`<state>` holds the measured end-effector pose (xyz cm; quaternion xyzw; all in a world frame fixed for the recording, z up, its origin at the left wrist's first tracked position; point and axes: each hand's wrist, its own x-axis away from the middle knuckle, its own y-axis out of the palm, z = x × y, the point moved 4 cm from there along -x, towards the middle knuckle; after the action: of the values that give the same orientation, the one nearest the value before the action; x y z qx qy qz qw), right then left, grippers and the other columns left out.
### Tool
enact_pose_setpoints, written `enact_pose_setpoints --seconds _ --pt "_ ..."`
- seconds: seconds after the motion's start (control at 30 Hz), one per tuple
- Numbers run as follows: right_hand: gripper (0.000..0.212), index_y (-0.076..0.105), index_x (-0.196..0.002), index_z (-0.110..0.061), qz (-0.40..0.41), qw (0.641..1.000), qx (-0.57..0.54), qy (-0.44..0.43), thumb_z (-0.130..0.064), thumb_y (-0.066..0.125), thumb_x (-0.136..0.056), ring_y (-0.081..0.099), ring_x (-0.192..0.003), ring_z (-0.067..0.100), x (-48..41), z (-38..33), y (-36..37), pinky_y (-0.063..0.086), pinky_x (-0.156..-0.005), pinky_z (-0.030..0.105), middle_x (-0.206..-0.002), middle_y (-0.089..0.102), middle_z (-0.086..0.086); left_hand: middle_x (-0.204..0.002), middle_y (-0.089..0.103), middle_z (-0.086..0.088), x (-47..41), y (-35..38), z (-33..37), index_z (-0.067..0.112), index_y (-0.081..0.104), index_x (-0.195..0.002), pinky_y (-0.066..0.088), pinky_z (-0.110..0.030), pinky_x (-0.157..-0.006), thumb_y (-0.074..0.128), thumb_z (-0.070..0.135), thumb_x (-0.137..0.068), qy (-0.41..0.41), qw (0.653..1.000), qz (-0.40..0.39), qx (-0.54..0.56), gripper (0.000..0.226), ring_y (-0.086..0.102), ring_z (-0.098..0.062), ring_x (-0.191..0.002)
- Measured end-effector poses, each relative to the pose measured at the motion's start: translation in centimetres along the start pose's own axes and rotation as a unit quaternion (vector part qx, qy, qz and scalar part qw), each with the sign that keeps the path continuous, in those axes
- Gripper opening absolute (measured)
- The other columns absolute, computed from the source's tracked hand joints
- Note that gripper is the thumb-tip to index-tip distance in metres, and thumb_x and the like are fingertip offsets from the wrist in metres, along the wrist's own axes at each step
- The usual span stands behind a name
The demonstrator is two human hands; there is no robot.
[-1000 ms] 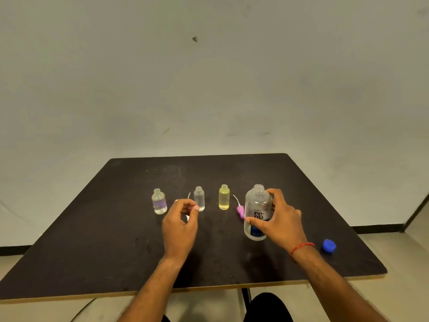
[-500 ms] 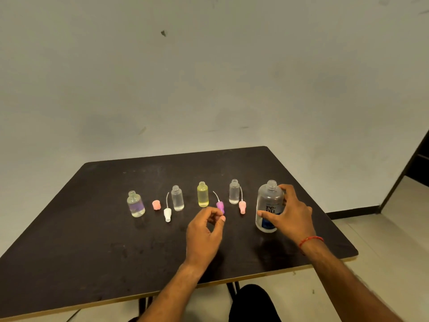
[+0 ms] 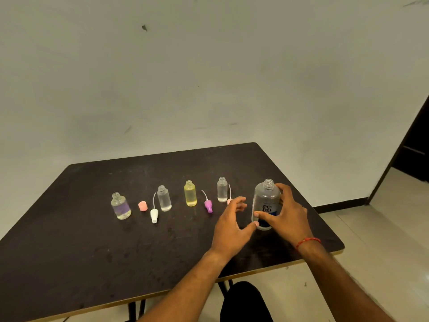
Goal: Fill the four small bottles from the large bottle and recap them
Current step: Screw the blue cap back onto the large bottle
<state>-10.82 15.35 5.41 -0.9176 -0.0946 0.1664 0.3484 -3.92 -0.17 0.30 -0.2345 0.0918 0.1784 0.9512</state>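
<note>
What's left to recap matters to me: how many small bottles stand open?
4, in a row on the table: purple bottle far left, clear bottle next, yellow bottle, then second clear bottle nearest the large bottle. All uncapped; none seems hidden.

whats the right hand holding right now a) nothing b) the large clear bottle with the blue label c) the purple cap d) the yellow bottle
b: the right hand is wrapped round the large bottle, thumb across its blue label, while the yellow bottle and the purple cap sit apart from it, untouched.
</note>
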Motion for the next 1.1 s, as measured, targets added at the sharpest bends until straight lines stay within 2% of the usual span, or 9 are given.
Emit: enact_pose_setpoints --seconds 0.17,0.33,0.5,0.6,0.67,0.73,0.83,0.97,1.1 --pt "0.099 0.026 -0.144 -0.035 -0.015 0.998 -0.011 0.055 -0.05 0.084 -0.065 0.045 -0.132 0.022 1.3 3.0 -0.7 0.038 -0.108 0.057 -0.146 0.044 -0.002 -0.146 0.051 0.017 -1.4 2.2 0.0 0.041 0.033 -0.15 0.047 -0.028 -0.107 0.078 0.056 -0.08 -0.004 0.999 -0.044 -0.032 0.085 0.048 0.0 -0.134" --pt "0.067 0.046 -0.137 -0.032 -0.113 0.978 0.148 0.095 -0.039 0.076 -0.078 0.044 -0.123 0.021 2.6 6.0 -0.6 0.042 -0.107 0.044 -0.136 0.044 0.0 -0.145 0.052 0.022 -1.8 3.5 -0.1 0.045 0.037 -0.144 0.049 -0.031 -0.109 0.082 0.048 -0.08 0.0 0.999 -0.045 -0.023 0.078 0.05 0.0 -0.132" --pt "0.034 0.062 -0.113 -0.033 -0.121 0.973 0.156 0.123 -0.018 0.071 -0.085 0.052 -0.107 0.019 2.3 5.9 -0.8 0.047 -0.101 0.036 -0.119 0.054 0.0 -0.146 0.053 0.02 -2.0 3.6 -0.4 0.044 0.038 -0.144 0.049 -0.034 -0.111 0.081 0.045 -0.082 -0.002 0.999 -0.045 -0.021 0.076 0.051 -0.003 -0.134" --pt "0.027 0.064 -0.096 -0.03 -0.041 0.99 0.058 0.119 -0.013 0.077 -0.08 0.059 -0.096 0.017 1.9 4.9 -1.8 0.053 -0.094 0.039 -0.106 0.062 -0.001 -0.147 0.052 0.018 -1.9 3.5 -0.4 0.043 0.039 -0.145 0.048 -0.033 -0.111 0.081 0.043 -0.083 -0.008 0.999 -0.045 -0.018 0.075 0.05 -0.003 -0.134" --pt "0.027 0.062 -0.09 -0.025 0.033 0.994 -0.047 0.09 -0.01 0.079 -0.076 0.062 -0.086 0.013 1.7 3.3 -3.0 0.055 -0.08 0.032 -0.093 0.064 -0.003 -0.148 0.052 0.016 -1.9 3.6 -0.4 0.04 0.039 -0.146 0.047 -0.033 -0.112 0.081 0.042 -0.084 -0.016 0.999 -0.048 -0.014 0.075 0.049 -0.004 -0.136" --pt "0.026 0.06 -0.085 -0.019 0.095 0.984 -0.137 0.055 -0.009 0.081 -0.075 0.063 -0.085 0.009 1.3 1.3 -4.3 0.049 -0.072 0.022 -0.088 0.065 -0.003 -0.149 0.051 0.016 -1.9 3.6 -0.5 0.04 0.038 -0.147 0.047 -0.035 -0.113 0.081 0.042 -0.084 -0.022 0.998 -0.053 -0.011 0.076 0.049 -0.007 -0.138" --pt "0.026 0.059 -0.087 -0.014 0.156 0.951 -0.265 0.017 -0.005 0.08 -0.074 0.066 -0.089 0.009 0.2 -0.9 -5.6 0.052 -0.076 0.023 -0.091 0.066 -0.001 -0.149 0.051 0.017 -1.8 3.6 -0.5 0.042 0.037 -0.146 0.046 -0.035 -0.113 0.08 0.041 -0.084 -0.03 0.998 -0.058 -0.012 0.076 0.048 -0.006 -0.137" --pt "0.033 0.067 -0.105 -0.018 0.124 0.938 -0.323 -0.03 -0.001 0.075 -0.078 0.068 -0.094 0.005 -1.6 -2.8 -5.2 0.055 -0.08 0.017 -0.103 0.07 -0.005 -0.144 0.054 0.019 -1.6 3.5 -0.4 0.047 0.038 -0.142 0.047 -0.027 -0.108 0.08 0.042 -0.085 -0.023 0.998 -0.055 -0.013 0.07 0.048 0.004 -0.127" --pt "0.022 0.07 -0.1 -0.019 0.092 0.951 -0.293 -0.036 -0.005 0.072 -0.083 0.068 -0.099 0.013 -2.5 -2.9 -3.3 0.055 -0.088 0.03 -0.104 0.072 -0.001 -0.142 0.055 0.021 -1.5 3.4 -0.3 0.048 0.039 -0.14 0.044 -0.018 -0.102 0.079 0.042 -0.086 -0.017 0.998 -0.058 0.0 0.068 0.047 0.009 -0.122"
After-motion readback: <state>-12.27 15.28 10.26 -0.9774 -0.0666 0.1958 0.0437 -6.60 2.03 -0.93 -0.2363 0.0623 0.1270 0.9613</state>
